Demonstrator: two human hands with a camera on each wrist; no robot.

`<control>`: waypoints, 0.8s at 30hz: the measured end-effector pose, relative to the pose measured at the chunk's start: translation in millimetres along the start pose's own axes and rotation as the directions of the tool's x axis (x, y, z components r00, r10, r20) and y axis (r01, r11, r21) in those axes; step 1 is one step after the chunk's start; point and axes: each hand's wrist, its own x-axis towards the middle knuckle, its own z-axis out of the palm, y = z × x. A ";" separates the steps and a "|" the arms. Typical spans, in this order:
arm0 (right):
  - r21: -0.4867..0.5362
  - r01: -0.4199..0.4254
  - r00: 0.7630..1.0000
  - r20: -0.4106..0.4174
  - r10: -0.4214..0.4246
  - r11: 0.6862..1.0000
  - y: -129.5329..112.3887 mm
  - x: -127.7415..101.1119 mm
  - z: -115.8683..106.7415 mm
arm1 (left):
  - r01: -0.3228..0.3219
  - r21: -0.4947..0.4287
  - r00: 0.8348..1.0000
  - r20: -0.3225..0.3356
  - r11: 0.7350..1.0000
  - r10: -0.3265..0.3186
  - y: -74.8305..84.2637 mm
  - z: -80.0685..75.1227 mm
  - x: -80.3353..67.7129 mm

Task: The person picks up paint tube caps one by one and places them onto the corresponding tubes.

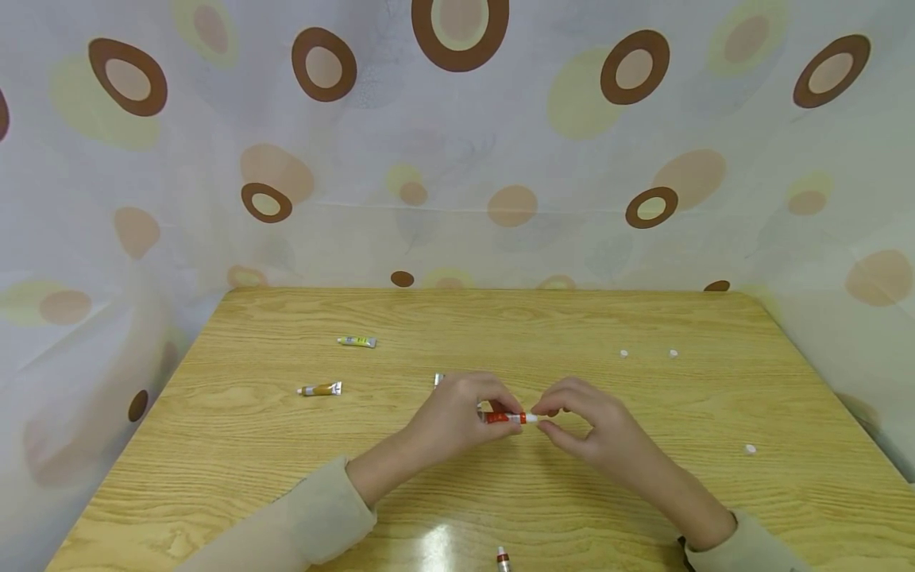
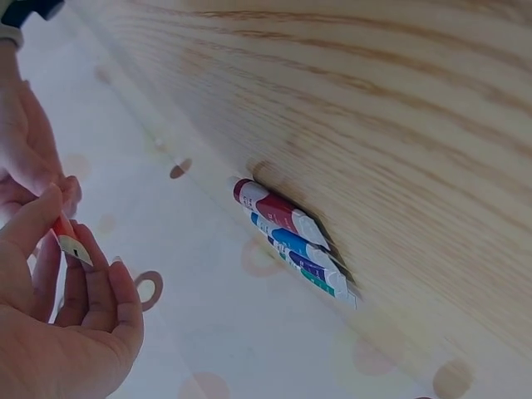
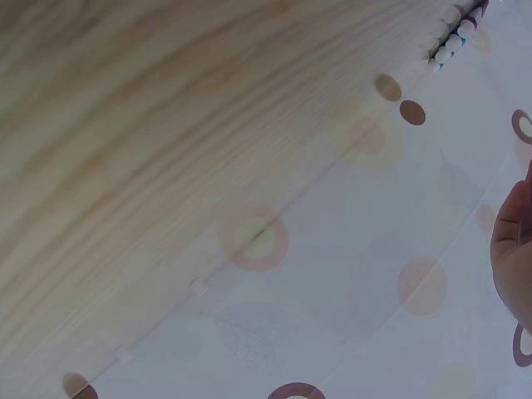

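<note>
A small orange-red tube [image 1: 506, 417] is held just above the middle of the wooden table [image 1: 643, 508]. My left hand [image 1: 500, 413] grips the tube's body with curled fingers. My right hand [image 1: 546, 419] pinches its white cap end [image 1: 532, 417] between thumb and forefinger. In the left wrist view the orange tube [image 2: 68, 238] shows between the fingers of my left hand [image 2: 62, 224], with my right hand [image 2: 29, 158] close above it. The right wrist view shows only an edge of my right hand [image 3: 515, 249].
A yellow-green tube [image 1: 357, 342] and a brown tube [image 1: 320, 388] lie to the left. Several tubes [image 2: 291, 237] lie side by side behind my left hand. Another tube [image 1: 503, 560] pokes in at the near edge. Three loose white caps [image 1: 624, 353] [image 1: 673, 353] [image 1: 750, 449] lie on the right. A patterned curtain [image 1: 457, 159] surrounds the table.
</note>
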 end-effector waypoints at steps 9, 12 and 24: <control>0.012 -0.020 1.000 0.004 0.020 1.000 0.2 0.7 3.3 | -0.032 0.056 0.999 0.004 0.998 0.032 0.9 -0.1 -0.1; 0.024 -0.026 1.000 0.008 0.026 0.999 -0.8 1.2 3.8 | -0.046 0.072 0.999 0.007 0.996 0.045 1.3 -0.1 -0.8; -0.029 -0.021 0.999 0.041 0.023 0.999 -0.2 0.1 3.0 | 0.016 0.070 0.999 0.032 0.997 -0.019 0.6 -0.1 -2.8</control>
